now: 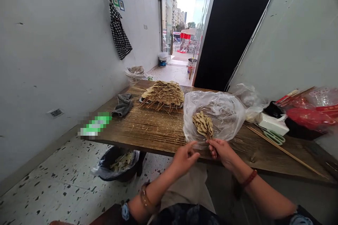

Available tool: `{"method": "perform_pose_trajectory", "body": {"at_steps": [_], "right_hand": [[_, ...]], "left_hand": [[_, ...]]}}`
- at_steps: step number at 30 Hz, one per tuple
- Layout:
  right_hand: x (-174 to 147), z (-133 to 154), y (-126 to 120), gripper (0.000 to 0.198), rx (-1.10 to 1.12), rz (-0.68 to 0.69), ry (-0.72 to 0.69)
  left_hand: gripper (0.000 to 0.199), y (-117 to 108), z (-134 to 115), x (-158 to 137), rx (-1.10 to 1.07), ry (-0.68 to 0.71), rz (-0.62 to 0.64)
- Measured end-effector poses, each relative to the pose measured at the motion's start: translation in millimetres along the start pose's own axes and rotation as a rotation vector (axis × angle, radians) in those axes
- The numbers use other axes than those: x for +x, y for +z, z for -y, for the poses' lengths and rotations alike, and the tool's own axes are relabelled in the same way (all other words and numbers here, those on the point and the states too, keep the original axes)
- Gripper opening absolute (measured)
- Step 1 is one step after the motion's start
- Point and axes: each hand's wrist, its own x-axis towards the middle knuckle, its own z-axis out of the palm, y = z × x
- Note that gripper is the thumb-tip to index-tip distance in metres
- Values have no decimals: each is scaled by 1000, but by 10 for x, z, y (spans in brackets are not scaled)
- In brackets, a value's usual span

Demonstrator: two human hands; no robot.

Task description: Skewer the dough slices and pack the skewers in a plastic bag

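My right hand [221,151] is closed round the stick ends of a bunch of skewers [203,124], whose tan, flat, folded pieces fan out away from me. The bunch is over the near left part of a clear plastic bag [227,105] that lies spread on the wooden table. My left hand [186,158] is just left of the sticks, its thumb and fingers apart and nothing between them. Further back, a tray [181,104] carries a big heap of similar skewers [163,93], their sticks pointing toward me.
A grey cloth [123,105] lies left of the heap. Green-handled scissors [274,136], a white box [273,123], long bare sticks [287,151] and red plastic bags [311,116] crowd the right side. Under the table's left part stands a black, bag-lined bin [116,174] with scraps.
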Motion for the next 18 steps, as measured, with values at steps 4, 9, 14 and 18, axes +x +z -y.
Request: {"method": "perform_pose_trajectory", "body": {"at_steps": [4, 9, 14, 18], "right_hand": [[-7, 17, 0, 23, 59, -23, 14], [-47, 11, 42, 26, 69, -82, -70], [-204, 72, -66, 31, 52, -114, -144], [-406, 171, -278, 40, 22, -142, -249]], "left_hand": [[51, -339, 9, 131, -119, -28, -142], [49, -548, 87, 334, -53, 26, -306], [50, -544, 212, 531, 33, 79, -405], [60, -470, 245, 725, 101, 77, -408]]}}
